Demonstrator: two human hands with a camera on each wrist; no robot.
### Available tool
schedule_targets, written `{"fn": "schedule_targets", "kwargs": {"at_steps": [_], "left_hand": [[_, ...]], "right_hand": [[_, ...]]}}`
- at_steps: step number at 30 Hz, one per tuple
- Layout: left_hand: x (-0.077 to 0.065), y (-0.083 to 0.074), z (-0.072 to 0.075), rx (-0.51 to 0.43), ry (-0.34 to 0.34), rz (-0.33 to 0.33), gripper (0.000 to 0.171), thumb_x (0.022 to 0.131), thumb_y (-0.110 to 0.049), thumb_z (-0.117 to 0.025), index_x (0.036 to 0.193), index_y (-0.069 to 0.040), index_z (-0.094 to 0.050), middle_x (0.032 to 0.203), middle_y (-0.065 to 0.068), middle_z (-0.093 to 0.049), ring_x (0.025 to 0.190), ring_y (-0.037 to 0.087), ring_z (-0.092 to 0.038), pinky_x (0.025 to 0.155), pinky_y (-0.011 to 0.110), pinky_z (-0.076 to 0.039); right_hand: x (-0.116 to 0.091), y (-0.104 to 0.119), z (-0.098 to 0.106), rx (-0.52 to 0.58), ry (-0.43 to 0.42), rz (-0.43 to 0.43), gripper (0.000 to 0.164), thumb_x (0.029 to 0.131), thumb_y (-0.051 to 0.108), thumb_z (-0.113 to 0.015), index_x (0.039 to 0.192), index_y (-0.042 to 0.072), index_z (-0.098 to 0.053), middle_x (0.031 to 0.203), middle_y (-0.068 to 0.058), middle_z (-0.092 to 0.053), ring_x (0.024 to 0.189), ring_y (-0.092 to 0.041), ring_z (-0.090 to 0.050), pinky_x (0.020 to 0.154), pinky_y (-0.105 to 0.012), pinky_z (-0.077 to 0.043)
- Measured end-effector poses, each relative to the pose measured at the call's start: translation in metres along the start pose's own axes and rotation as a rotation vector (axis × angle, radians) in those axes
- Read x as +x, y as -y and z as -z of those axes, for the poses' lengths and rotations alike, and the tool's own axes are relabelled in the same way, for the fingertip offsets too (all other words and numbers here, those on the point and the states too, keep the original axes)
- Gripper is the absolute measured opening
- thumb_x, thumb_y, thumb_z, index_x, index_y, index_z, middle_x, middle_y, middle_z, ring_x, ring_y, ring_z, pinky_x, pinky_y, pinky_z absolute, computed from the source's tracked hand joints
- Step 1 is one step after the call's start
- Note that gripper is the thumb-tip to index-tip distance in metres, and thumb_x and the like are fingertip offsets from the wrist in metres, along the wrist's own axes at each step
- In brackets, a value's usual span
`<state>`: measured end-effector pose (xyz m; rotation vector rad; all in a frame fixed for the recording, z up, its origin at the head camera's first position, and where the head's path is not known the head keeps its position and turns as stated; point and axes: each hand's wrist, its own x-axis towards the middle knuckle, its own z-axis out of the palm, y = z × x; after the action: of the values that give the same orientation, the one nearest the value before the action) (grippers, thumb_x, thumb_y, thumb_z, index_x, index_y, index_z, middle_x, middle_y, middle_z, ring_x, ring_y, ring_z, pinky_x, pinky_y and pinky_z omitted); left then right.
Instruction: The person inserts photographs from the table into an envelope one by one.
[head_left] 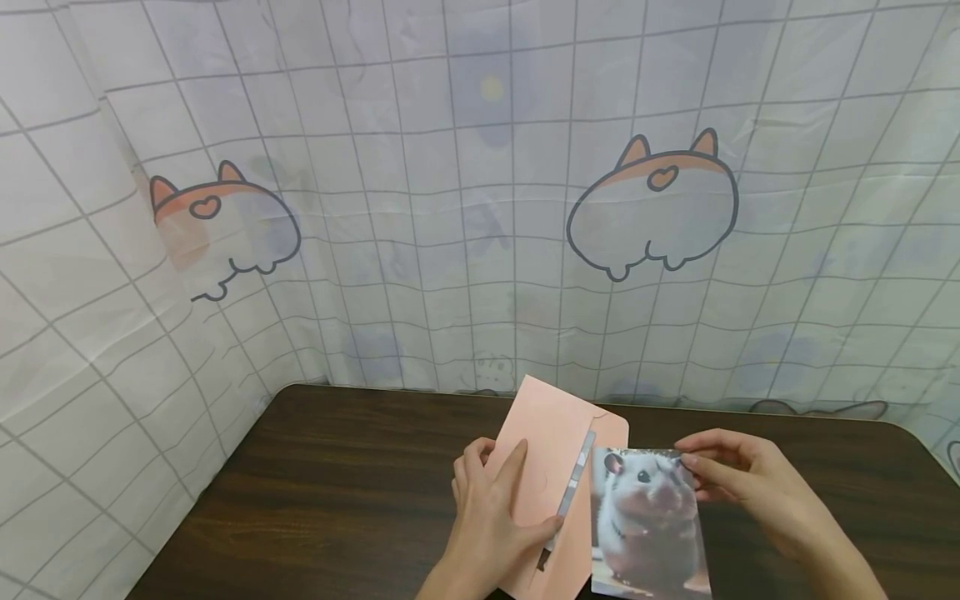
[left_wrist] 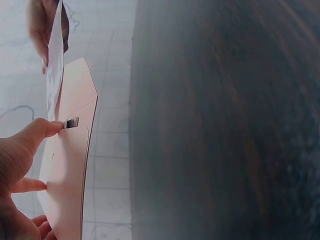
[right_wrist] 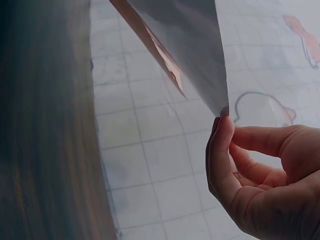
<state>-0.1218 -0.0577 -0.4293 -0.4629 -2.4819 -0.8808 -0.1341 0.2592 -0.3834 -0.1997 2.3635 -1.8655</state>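
A pink envelope [head_left: 542, 427] is held up in my left hand [head_left: 483, 512], tilted, with its flap folded out to the right. My left thumb presses at the opening, where a strip of grey and white paper [head_left: 576, 477] shows inside. My right hand [head_left: 753, 479] pinches the upper right corner of a picture card [head_left: 651, 521] with a hamster on it. The card stands just right of the envelope, overlapping the flap in the head view. From the right wrist view, the card's plain grey back [right_wrist: 192, 40] hangs from thumb and fingertips.
Below both hands is a dark wood-grain table [head_left: 337, 475] with rounded far corners. A white gridded curtain [head_left: 450, 250] with cartoon animal drawings hangs behind and to the left of it.
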Motion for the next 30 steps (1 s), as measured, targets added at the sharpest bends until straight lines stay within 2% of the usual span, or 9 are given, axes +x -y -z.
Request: {"fn": "schedule_targets", "kwargs": {"at_steps": [6,11,17,24,30], "left_hand": [[-0.001,-0.002,0.001,0.006,0.007,-0.001,0.083,0.068,-0.036,-0.096,0.140,-0.011,-0.066,0.139,0.016,-0.042,0.124,0.032,-0.038,0.098,0.052,-0.036],[-0.001,-0.002,0.001,0.016,0.009,-0.001,0.083,0.068,-0.036,-0.096,0.141,-0.011,-0.066,0.139,0.016,-0.042,0.124,0.032,-0.038,0.098,0.052,-0.037],[-0.002,-0.002,0.000,0.013,0.014,0.001,0.082,0.067,-0.034,-0.096,0.140,-0.010,-0.066,0.138,0.017,-0.042,0.124,0.033,-0.038,0.099,0.051,-0.037],[-0.002,-0.001,-0.002,0.044,-0.024,-0.045,0.084,0.065,-0.034,-0.097,0.140,-0.011,-0.066,0.138,0.019,-0.042,0.123,0.033,-0.038,0.097,0.051,-0.037],[-0.002,0.000,-0.002,0.048,-0.042,-0.068,0.085,0.065,-0.032,-0.098,0.140,-0.010,-0.066,0.138,0.020,-0.042,0.123,0.033,-0.038,0.096,0.051,-0.037]], "right_hand": [[0.001,0.000,-0.006,-0.005,0.012,0.012,0.021,0.104,0.001,-0.061,0.121,-0.011,-0.065,0.101,0.004,-0.071,0.081,-0.012,-0.069,0.071,-0.029,-0.061],[0.000,0.002,-0.012,-0.020,0.005,-0.021,0.028,0.104,0.004,-0.062,0.125,-0.015,-0.061,0.102,0.003,-0.070,0.082,-0.012,-0.067,0.072,-0.030,-0.062],[0.001,0.003,-0.016,-0.008,0.015,-0.046,0.030,0.104,0.005,-0.063,0.125,-0.016,-0.061,0.103,0.000,-0.069,0.082,-0.012,-0.067,0.073,-0.031,-0.062],[0.003,0.002,-0.024,0.001,0.058,0.005,0.032,0.104,0.004,-0.063,0.124,-0.020,-0.058,0.100,-0.001,-0.070,0.082,-0.011,-0.069,0.073,-0.032,-0.062],[0.003,0.001,-0.031,0.007,0.068,0.013,0.032,0.103,0.001,-0.062,0.123,-0.023,-0.057,0.100,-0.001,-0.069,0.082,-0.010,-0.070,0.072,-0.032,-0.062]]}}
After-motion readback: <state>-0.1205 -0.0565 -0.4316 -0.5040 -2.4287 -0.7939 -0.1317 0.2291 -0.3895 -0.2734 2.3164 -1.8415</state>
